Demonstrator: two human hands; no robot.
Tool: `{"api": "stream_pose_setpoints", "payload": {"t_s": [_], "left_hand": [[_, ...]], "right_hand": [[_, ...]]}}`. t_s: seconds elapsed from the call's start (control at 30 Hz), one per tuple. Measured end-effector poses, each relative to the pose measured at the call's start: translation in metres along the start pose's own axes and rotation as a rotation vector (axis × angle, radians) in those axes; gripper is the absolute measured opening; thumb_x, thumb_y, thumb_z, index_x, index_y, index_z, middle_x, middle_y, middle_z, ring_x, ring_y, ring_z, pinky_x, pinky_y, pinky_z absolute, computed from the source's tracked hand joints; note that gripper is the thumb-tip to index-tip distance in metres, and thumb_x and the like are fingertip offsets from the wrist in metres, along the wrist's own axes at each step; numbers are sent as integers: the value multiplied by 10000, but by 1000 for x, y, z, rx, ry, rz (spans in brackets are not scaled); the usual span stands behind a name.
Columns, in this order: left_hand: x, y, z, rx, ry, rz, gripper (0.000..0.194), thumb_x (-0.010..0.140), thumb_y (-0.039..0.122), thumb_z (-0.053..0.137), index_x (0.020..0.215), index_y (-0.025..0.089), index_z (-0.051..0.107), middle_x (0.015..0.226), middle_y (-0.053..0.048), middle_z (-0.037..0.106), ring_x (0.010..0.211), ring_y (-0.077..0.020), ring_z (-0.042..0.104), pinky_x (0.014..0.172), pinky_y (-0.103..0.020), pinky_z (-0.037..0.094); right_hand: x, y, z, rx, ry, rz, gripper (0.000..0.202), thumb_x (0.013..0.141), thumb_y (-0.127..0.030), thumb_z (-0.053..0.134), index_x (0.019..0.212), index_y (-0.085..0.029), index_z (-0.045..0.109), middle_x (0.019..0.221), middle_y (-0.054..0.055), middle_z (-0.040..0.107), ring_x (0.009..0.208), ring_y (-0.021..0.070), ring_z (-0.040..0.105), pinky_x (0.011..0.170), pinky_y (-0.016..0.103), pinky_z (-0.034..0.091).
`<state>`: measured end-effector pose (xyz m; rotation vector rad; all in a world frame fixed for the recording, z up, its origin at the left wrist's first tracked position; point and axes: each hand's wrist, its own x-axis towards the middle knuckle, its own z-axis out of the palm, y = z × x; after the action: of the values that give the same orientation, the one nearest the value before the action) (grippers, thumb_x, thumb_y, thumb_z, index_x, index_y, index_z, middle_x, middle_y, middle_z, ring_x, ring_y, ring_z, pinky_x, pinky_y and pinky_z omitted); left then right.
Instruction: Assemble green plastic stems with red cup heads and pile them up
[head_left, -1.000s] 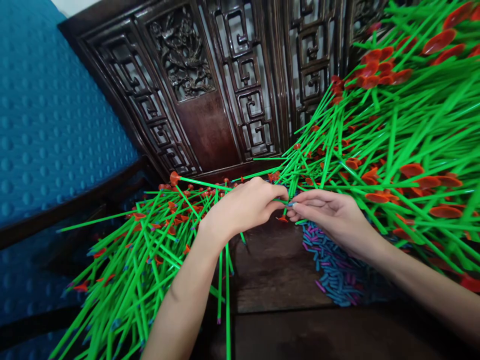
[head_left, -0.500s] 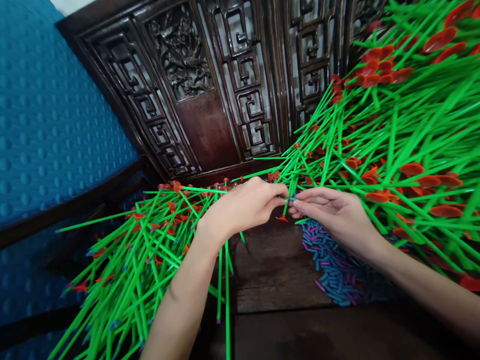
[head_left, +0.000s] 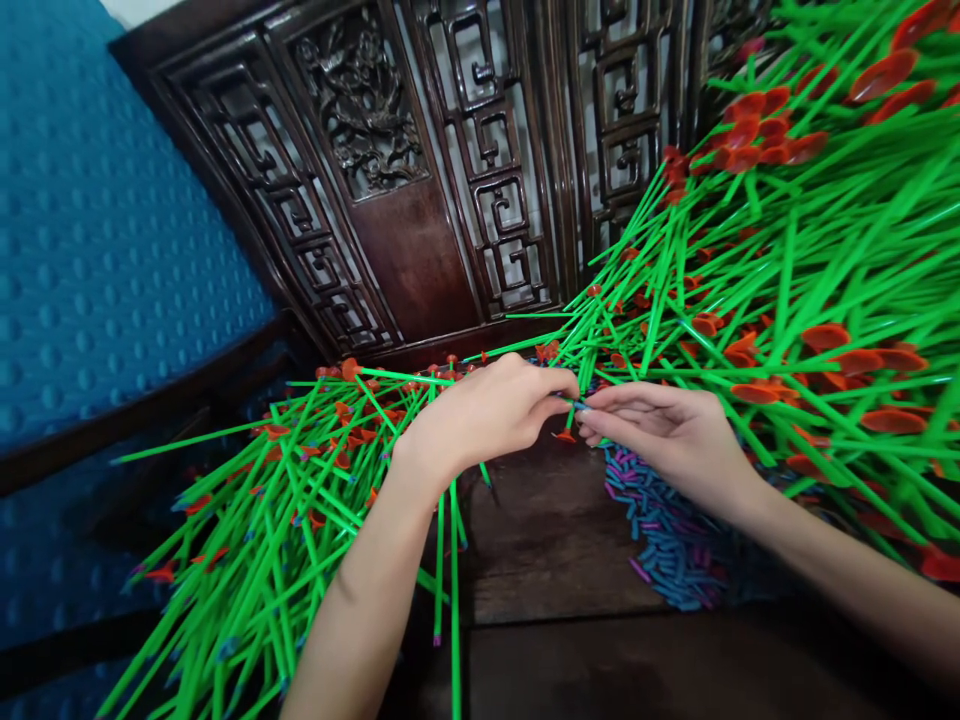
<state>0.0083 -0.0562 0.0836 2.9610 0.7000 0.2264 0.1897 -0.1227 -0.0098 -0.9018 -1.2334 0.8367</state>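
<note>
My left hand [head_left: 499,405] is closed in a pinch around a thin green stick [head_left: 401,377]. The stick runs behind the hand, with a red cup-shaped end [head_left: 350,369] showing at left. My right hand [head_left: 664,430] pinches a small blue tube [head_left: 583,405] between thumb and fingers. The two sets of fingertips almost meet, and the tube lies at the stick's end; how far it is fitted on cannot be made out. Just below the fingertips, another red cup [head_left: 565,436] pokes out on a green stick.
A pile of small blue and purple tubes [head_left: 675,560] lies on the dark wooden surface [head_left: 540,540]. Green sticks with red cups are heaped at left [head_left: 262,560] and right [head_left: 847,260]. Behind stands a carved wooden panel [head_left: 420,260]; a blue dimpled sheet [head_left: 112,230] hangs at left.
My right fingertips and the blue tube have dipped slightly, so the tube tilts down to the right. The left hand and held stick have barely shifted.
</note>
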Motion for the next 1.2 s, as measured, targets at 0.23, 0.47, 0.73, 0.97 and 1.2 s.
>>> {"api": "stream_pose_setpoints", "payload": {"t_s": [0.23, 0.47, 0.73, 0.97, 1.2], "left_hand": [[0, 0, -2, 11, 4, 26, 180, 986, 241, 533, 1058, 229, 697, 904, -11, 738, 790, -179, 645, 712, -298, 421], [0, 1, -1, 28, 1, 55, 185, 985, 214, 519, 1060, 220, 688, 921, -7, 745, 856, -192, 652, 756, -297, 431], [0, 1, -3, 2, -34, 58, 202, 981, 205, 530, 1064, 216, 713, 954, -20, 760, 888, -191, 673, 820, -315, 448], [-1, 2, -2, -21, -61, 50, 223, 972, 180, 521, 1052, 210, 727, 908, -32, 750, 831, -179, 676, 759, -290, 441], [1, 2, -7, -99, -119, 54, 230, 976, 140, 502, 1001, 179, 728, 719, 17, 695, 616, -110, 597, 672, -256, 397]], "right_hand": [[-1, -4, 3, -27, 32, -38, 198, 734, -361, 841, 835, -207, 770, 730, 26, 773, 625, 184, 745, 646, 270, 663], [-5, -7, 6, -90, 79, -62, 200, 724, -389, 849, 813, -228, 771, 705, 15, 764, 599, 195, 736, 629, 299, 670], [-7, -2, 2, -209, 34, -137, 128, 775, -338, 805, 835, -228, 781, 705, 9, 758, 567, 179, 712, 562, 275, 636], [-7, -2, 1, -270, 18, -171, 119, 770, -330, 790, 836, -233, 810, 800, 17, 785, 645, 207, 729, 624, 313, 652], [-6, -9, 1, -346, -15, -256, 83, 800, -262, 754, 847, -273, 821, 822, -10, 789, 649, 200, 737, 600, 276, 641]]}}
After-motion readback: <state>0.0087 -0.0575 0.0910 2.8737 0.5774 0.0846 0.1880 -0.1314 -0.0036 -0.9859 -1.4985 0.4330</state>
